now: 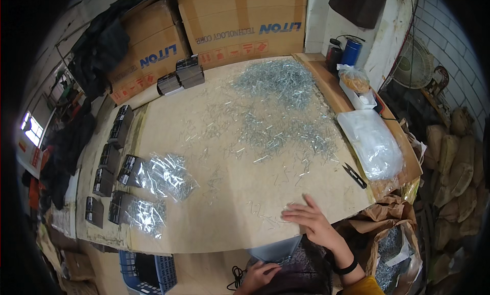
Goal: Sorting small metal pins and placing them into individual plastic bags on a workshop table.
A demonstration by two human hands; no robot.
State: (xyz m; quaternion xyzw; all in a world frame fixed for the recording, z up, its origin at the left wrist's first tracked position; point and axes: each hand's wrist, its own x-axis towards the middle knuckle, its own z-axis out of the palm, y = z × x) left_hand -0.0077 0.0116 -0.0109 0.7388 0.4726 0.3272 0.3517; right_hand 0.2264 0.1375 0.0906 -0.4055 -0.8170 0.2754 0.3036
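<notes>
Single view: left fisheye of a head-worn pair, looking forward and down over the bench (209, 226). Close range at the lower edge, right fingers (297, 213) and left fingers (266, 269) included; cartons (229, 19) at far side. Field spans window (32, 129) to fan (412, 61); rim dark, edges bowed.

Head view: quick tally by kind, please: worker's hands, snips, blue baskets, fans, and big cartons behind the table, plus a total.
Hands: 2 (left hand, right hand)
Black snips: 1
Blue basket: 1
Fan: 1
Big cartons: 2 (left carton, right carton)
Total: 7
</notes>
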